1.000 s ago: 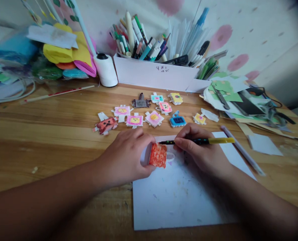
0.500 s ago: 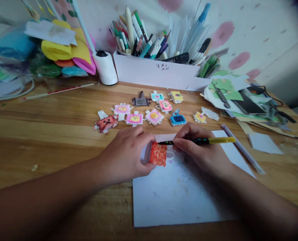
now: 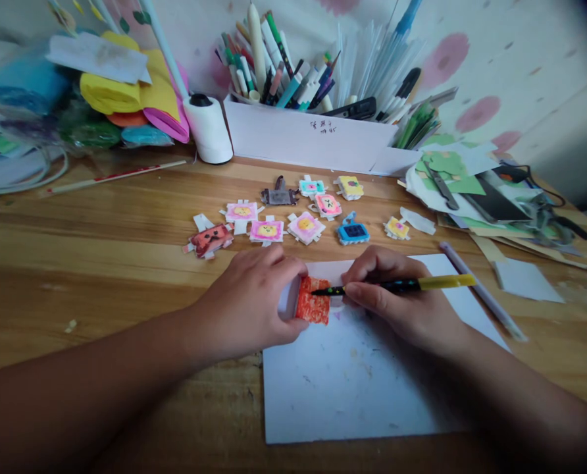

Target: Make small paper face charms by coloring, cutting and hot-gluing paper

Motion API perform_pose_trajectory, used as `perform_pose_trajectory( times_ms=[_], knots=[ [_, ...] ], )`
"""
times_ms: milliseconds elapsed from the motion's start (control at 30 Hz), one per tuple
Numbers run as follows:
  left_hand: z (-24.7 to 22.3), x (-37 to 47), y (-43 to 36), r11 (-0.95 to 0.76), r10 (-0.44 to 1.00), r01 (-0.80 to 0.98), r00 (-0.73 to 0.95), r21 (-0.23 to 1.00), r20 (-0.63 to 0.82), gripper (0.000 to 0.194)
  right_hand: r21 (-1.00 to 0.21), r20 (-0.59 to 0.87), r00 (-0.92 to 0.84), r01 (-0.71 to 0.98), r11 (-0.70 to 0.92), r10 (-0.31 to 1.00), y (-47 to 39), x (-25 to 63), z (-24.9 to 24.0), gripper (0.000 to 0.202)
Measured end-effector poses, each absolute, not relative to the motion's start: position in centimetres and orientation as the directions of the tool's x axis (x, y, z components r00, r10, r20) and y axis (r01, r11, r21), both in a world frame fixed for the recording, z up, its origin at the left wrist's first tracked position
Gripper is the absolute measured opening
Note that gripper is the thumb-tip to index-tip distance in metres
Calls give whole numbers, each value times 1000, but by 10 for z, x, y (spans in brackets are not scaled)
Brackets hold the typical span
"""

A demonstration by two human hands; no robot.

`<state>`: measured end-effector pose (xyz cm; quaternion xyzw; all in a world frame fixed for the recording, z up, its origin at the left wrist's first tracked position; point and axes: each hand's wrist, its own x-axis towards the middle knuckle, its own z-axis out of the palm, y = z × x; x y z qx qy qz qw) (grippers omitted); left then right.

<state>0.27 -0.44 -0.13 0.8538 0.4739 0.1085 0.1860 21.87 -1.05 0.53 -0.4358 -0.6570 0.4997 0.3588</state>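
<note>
My left hand (image 3: 254, 299) pinches a small paper piece (image 3: 314, 309) by its left side, thumb below and fingers above. Its face is coloured orange-red in uneven strokes. In my right hand (image 3: 397, 296) is a black marker pen (image 3: 402, 286) with a yellow end, gripped near its front. The pen's tip touches or hovers just over the orange-red face. Under both hands lies a white sheet (image 3: 333, 395) with faint marks. Beyond my hands sit several small coloured paper figures, among them a pink one (image 3: 266, 231), a blue one (image 3: 353, 230) and a red one (image 3: 209, 241).
A white box (image 3: 303, 135) full of pens stands at the back, beside a white thread spool (image 3: 208, 130). Coloured rolls (image 3: 110, 92) are piled at the left. Paper scraps, a dark phone (image 3: 495, 199) and a tape dispenser (image 3: 550, 220) crowd the right. A purple stick (image 3: 484, 289) lies near the sheet.
The marker's tip has moved down from the top edge of the orange-red face towards its middle. My left hand still grips the paper piece, and the view has shifted slightly.
</note>
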Motion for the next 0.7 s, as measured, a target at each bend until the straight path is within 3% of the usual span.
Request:
perform_pose_trajectory(
  times_ms=[700],
  knots=[
    [-1,2,-4,-484,850,776,528,405,4,47,-955,39,-355,262,139,934,-11,223,6,17]
  ],
)
